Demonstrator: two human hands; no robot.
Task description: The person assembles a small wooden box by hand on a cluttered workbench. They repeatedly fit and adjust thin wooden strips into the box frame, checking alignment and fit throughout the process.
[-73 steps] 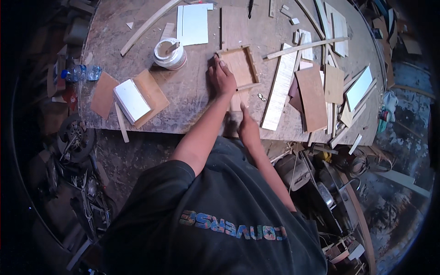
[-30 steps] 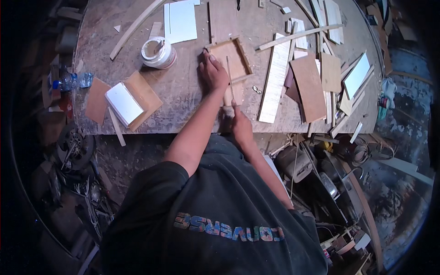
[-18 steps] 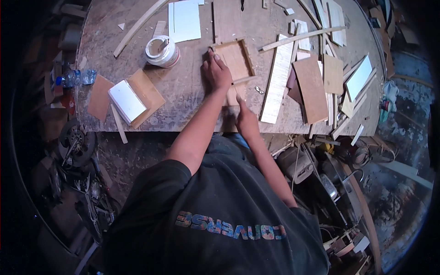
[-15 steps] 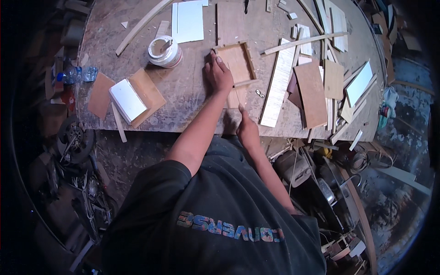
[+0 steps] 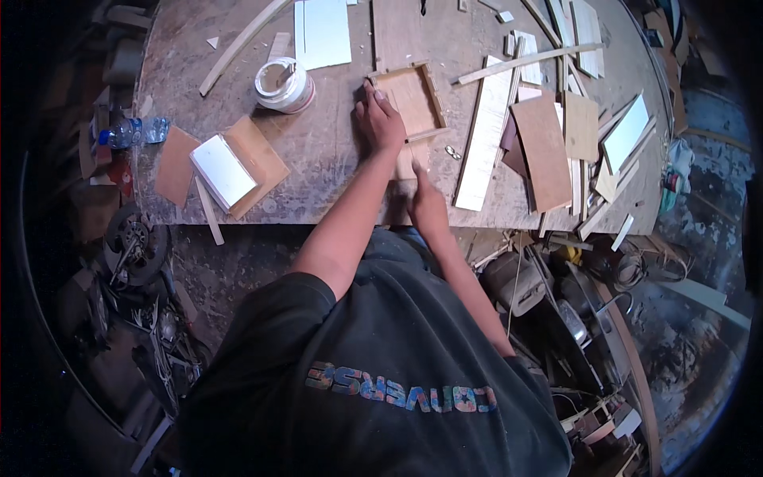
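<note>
A shallow wooden box [image 5: 408,89], low-walled around a thin base, lies on the bench before me. My left hand [image 5: 380,119] is closed on its left wall, with the thumb near the inner edge. Just below the box's near edge is a light piece of wood [image 5: 405,165]. My right hand [image 5: 427,205] is closed beside that piece, index finger pointing toward the box. A thin, faint line runs up from that fingertip; what the fingers hold is too small to name.
On the bench [image 5: 334,191], an open white tub [image 5: 296,94] stands left of the box. Boards and strips [image 5: 543,155] are piled to the right. A white-faced block [image 5: 222,171] and a plastic bottle [image 5: 131,133] lie left. A motorbike [image 5: 139,254] stands below the bench.
The view has shifted slightly. My right hand has moved slightly up toward the box. The left hand keeps its hold on the box wall.
</note>
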